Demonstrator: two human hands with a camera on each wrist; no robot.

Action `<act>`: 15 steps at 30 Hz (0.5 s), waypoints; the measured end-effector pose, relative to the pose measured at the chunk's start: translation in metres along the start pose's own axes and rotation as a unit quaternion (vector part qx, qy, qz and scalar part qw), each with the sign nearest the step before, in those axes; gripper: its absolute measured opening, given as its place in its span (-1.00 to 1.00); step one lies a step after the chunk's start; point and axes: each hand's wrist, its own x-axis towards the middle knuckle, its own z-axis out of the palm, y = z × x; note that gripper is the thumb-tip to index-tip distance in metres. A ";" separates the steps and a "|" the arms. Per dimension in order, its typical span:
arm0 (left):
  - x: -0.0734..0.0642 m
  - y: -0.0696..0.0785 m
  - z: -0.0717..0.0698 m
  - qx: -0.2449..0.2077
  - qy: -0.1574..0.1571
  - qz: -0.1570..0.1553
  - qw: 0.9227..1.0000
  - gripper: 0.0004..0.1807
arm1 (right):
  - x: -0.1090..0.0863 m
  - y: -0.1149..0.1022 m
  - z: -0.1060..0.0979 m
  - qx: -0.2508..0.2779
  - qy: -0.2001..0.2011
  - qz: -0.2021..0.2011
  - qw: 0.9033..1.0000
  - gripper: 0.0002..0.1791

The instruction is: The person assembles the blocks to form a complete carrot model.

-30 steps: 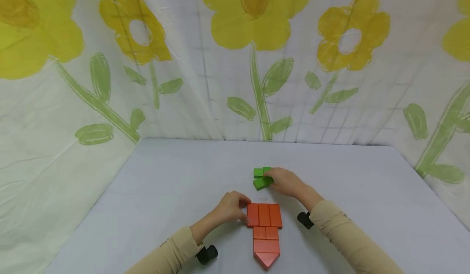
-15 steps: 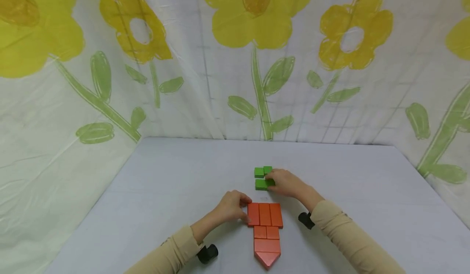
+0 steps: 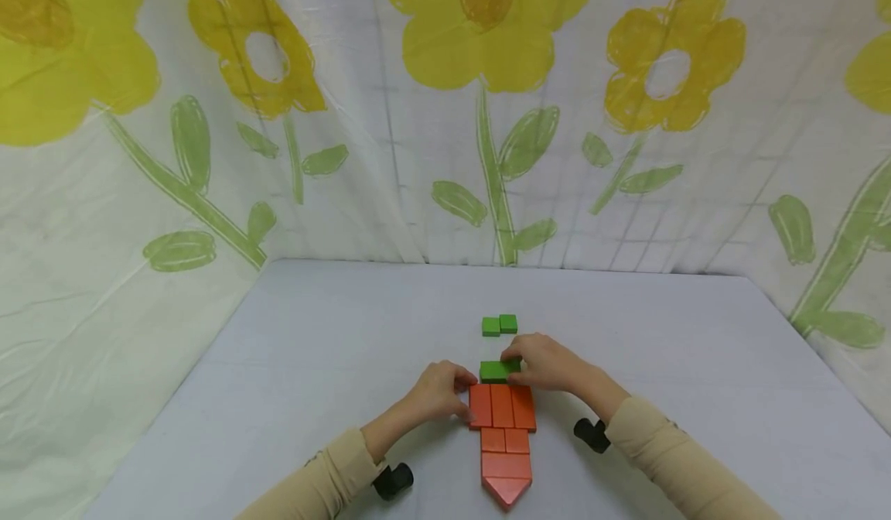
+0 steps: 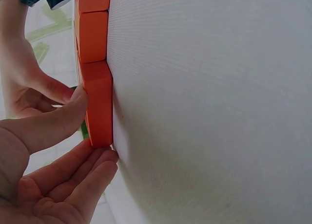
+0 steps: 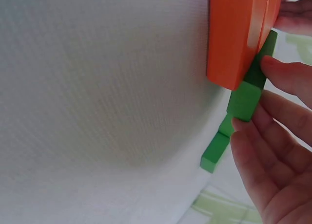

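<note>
Flat red and orange blocks form a figure with a wide row of three upright blocks (image 3: pixel 501 406), narrower blocks (image 3: pixel 505 465) below it and a triangle block (image 3: pixel 506 492) at the near end. My left hand (image 3: pixel 437 393) holds the leftmost red block (image 3: pixel 480 406) by its corners, thumb near and fingers far; the left wrist view shows this grip on the red block (image 4: pixel 99 104). With thumb and fingers my right hand (image 3: pixel 546 362) pinches a green rectangular block (image 3: pixel 493 372) lying along the row's far edge. Its right end is partly hidden by the fingers.
Farther back, two small green blocks (image 3: pixel 500 325) lie side by side, slightly offset. A white cloth-covered table (image 3: pixel 334 311) bears everything, with a flower-painted curtain (image 3: pixel 418 156) hanging behind it. Black wrist cameras (image 3: pixel 393 482) sit under both sleeves.
The green rectangular block has straightened from a tilt, then come nearer with my right hand, away from the two small green blocks to the row's edge. My left hand stays put.
</note>
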 end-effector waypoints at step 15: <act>0.000 0.001 0.000 0.004 0.005 0.003 1.000 -0.54 | -0.001 0.007 0.007 0.053 0.006 -0.009 0.999 -0.83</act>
